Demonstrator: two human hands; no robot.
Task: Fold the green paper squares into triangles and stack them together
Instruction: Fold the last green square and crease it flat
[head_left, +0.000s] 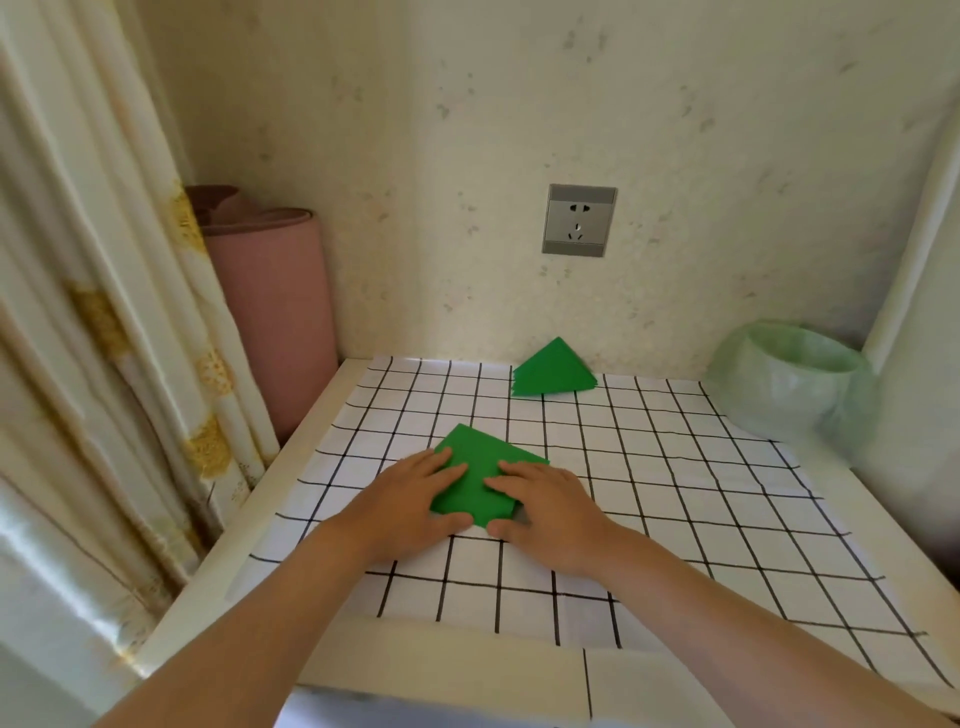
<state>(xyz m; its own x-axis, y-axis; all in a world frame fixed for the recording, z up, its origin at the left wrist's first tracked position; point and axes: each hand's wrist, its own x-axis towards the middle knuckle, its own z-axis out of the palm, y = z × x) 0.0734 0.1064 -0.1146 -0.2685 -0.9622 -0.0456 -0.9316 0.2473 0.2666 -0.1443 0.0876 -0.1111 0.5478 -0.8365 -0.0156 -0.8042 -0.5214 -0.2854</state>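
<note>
Nearest us, our left hand (410, 499) and right hand (550, 512) lie flat on the paper (478, 467), fingers straight and spread, pressing it down and gripping nothing. The paper sits mid-table on the checked cloth (675, 493). We see the stack (553, 371) of folded triangles at the far edge by the wall, well apart from it. Far right is a green bowl (795, 379); far left a pink roll (270, 312).

No writing, label, brand, number or sign can be read on anything here.
</note>
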